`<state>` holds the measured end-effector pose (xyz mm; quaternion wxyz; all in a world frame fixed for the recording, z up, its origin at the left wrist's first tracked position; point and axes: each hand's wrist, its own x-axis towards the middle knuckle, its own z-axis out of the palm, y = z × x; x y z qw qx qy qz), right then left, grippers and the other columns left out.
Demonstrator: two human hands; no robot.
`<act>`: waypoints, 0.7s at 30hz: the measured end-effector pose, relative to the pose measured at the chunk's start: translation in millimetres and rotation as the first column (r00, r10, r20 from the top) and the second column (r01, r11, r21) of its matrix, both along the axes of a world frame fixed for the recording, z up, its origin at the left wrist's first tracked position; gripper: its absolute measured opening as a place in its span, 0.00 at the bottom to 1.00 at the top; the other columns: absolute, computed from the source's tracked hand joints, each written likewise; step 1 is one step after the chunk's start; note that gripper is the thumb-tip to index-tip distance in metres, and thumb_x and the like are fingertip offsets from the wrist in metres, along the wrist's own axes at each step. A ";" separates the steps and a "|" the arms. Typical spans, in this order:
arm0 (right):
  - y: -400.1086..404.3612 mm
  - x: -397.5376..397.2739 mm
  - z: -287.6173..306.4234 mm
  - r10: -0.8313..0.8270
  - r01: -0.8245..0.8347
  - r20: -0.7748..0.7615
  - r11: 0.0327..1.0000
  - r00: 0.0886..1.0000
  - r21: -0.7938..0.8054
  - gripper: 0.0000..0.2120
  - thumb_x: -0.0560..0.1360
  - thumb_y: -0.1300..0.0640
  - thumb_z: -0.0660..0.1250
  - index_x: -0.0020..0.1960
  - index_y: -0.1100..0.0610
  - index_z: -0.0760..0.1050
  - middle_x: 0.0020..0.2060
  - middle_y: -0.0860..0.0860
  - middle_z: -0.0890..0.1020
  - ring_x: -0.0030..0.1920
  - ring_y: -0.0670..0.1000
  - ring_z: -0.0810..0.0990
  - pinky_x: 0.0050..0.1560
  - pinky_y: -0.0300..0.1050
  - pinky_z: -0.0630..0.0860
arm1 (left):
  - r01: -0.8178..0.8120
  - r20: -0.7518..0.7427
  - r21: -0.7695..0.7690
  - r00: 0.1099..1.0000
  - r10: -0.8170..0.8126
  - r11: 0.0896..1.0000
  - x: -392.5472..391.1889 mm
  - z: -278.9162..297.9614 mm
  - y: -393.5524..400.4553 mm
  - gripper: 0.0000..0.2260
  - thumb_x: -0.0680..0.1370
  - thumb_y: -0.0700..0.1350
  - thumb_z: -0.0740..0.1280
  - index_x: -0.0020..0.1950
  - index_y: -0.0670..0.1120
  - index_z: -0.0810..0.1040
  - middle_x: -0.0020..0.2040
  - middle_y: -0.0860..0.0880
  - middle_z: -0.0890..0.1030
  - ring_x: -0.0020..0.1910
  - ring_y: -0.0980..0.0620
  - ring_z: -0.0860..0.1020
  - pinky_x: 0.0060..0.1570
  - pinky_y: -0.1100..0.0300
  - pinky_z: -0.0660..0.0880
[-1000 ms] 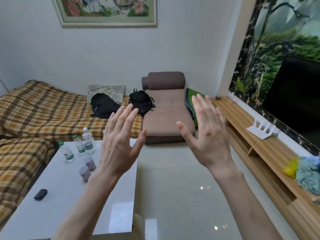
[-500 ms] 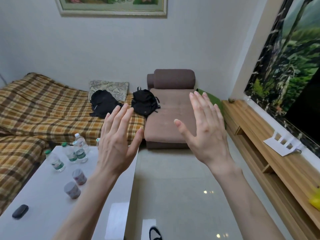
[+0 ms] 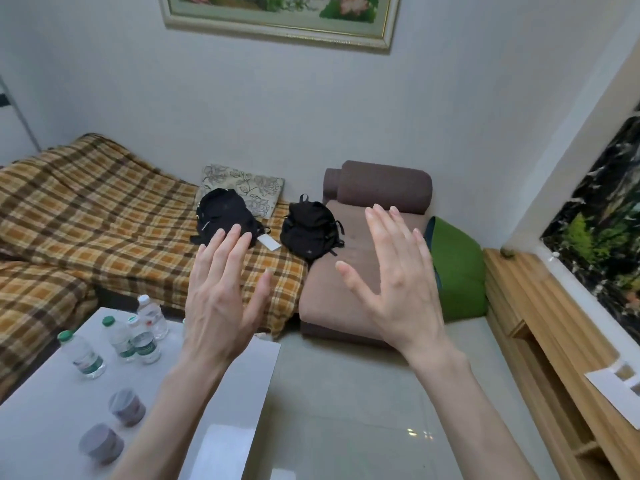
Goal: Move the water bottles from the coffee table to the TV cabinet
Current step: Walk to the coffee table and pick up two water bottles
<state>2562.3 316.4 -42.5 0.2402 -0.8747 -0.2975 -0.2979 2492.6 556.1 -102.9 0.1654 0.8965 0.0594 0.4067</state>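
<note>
Several small clear water bottles stand on the far end of the white coffee table (image 3: 41, 420) at lower left: a green-capped bottle (image 3: 82, 355), two green-capped ones close together (image 3: 133, 342), and a white-capped one (image 3: 151, 315) behind them. My left hand (image 3: 221, 306) is raised above the table's far right corner, fingers spread, holding nothing. My right hand (image 3: 398, 289) is raised over the floor, also spread and empty. The wooden TV cabinet (image 3: 540, 327) runs along the right wall.
Two small grey cups (image 3: 126, 407) (image 3: 101, 443) stand on the table's near part. A plaid-covered sofa (image 3: 86, 216) with two black backpacks (image 3: 225, 213) (image 3: 310, 226), a brown chaise (image 3: 349, 271) and a green cushion (image 3: 457, 268) lie beyond. A white stand (image 3: 620, 386) sits on the cabinet.
The view has swung left and tilted down toward the coffee table; the TV and cabinet slid to the right edge. Both hands stay raised, spread and empty.
</note>
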 end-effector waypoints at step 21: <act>172.7 258.0 -66.8 0.518 -0.536 -0.161 0.838 0.840 -0.098 0.33 0.84 0.38 0.57 0.82 0.55 0.57 0.81 0.49 0.62 0.83 0.47 0.53 0.81 0.56 0.55 | -0.427 -0.155 0.011 0.892 0.424 0.904 162.5 -56.4 114.4 0.27 0.85 0.60 0.57 0.79 0.45 0.67 0.81 0.47 0.68 0.83 0.49 0.61 0.83 0.49 0.54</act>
